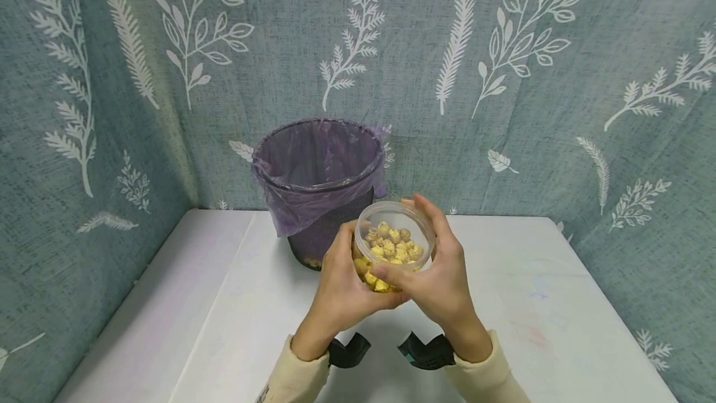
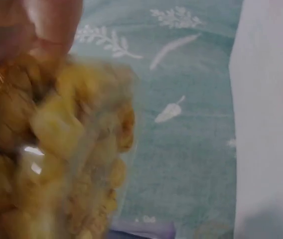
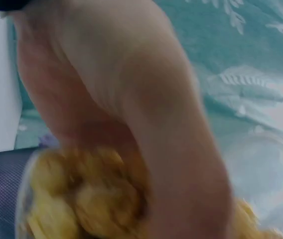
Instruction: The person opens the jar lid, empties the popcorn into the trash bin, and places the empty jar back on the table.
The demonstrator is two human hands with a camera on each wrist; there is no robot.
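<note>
A clear round plastic jar (image 1: 373,280) of yellow popcorn is held up over the table, its round clear top (image 1: 394,206) tilted toward the head camera. My left hand (image 1: 338,288) grips the jar's side from the left. On the other side, my right hand (image 1: 444,272) grips the top's rim, thumb across the near edge and fingers around the far right. The left wrist view shows the popcorn (image 2: 57,134) blurred through the jar wall. In the right wrist view the thumb hides part of the popcorn (image 3: 101,204).
A dark mesh waste bin (image 1: 330,229) with a purple liner bag (image 1: 302,204) over its rim stands just behind the hands, to the left. Patterned teal cloth (image 1: 414,67) hangs around the white table (image 1: 526,303). Both wrists wear dark bands.
</note>
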